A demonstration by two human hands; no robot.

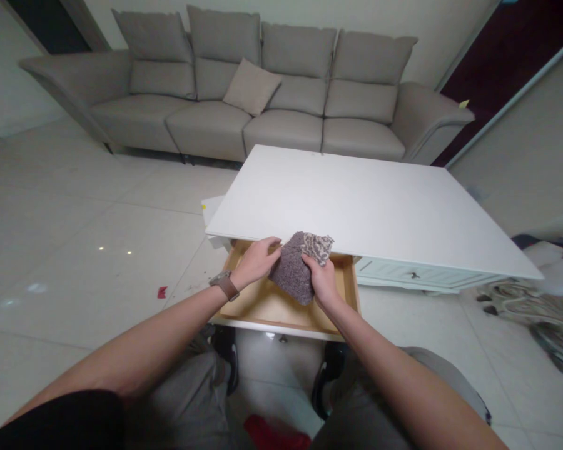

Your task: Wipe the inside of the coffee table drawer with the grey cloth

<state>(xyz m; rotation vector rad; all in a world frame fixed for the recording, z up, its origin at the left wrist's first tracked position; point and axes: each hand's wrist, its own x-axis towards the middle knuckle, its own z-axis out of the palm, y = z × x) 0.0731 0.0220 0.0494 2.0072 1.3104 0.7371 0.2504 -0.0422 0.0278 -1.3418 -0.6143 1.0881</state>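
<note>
Above the open pale-wood drawer (256,307), my right hand (323,281) pinches the folded purple-grey knitted cloth (291,270); my left hand (258,259), fingers loosely curled, seems to steady its edge.

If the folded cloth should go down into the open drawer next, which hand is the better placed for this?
Probably the right hand: its thumb presses on the cloth, above the drawer. The left hand is only at the cloth's edge.
</note>
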